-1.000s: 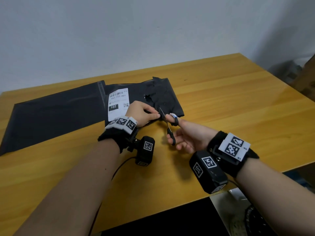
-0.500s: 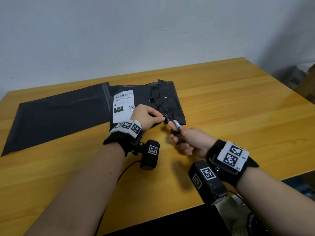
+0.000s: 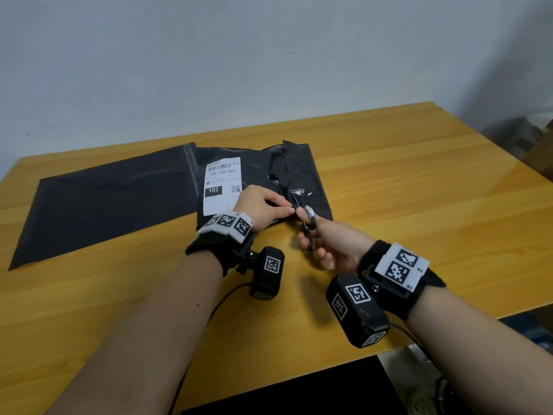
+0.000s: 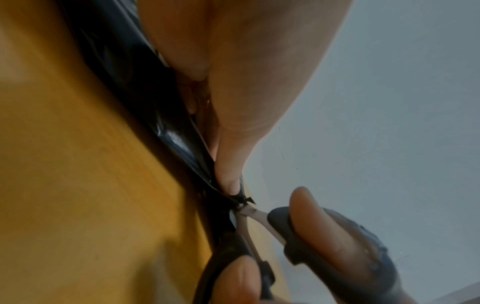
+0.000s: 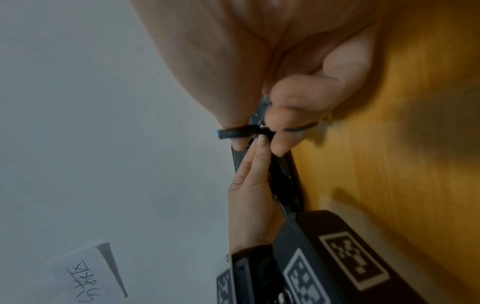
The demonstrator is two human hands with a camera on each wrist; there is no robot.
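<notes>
A black plastic mailer bag (image 3: 257, 163) with a white shipping label (image 3: 221, 182) lies on the wooden table (image 3: 419, 190). My left hand (image 3: 263, 205) pinches its near edge (image 4: 182, 133) between thumb and fingers. My right hand (image 3: 329, 244) holds black-handled scissors (image 3: 306, 232) with thumb and fingers through the loops. The blades (image 4: 246, 218) meet the bag's edge right beside my left fingertips (image 5: 259, 148). The scissor handle (image 5: 239, 131) crosses my right fingers in the right wrist view.
A second, flat black bag (image 3: 113, 205) lies to the left, partly under the labelled one. The table's front edge (image 3: 269, 393) is close to my forearms. Boxes (image 3: 538, 151) stand beyond the table's right side. A grey wall rises behind.
The scissors have closed and moved forward into the bag's edge. My left hand keeps its pinch on the bag. The head view has shifted slightly.
</notes>
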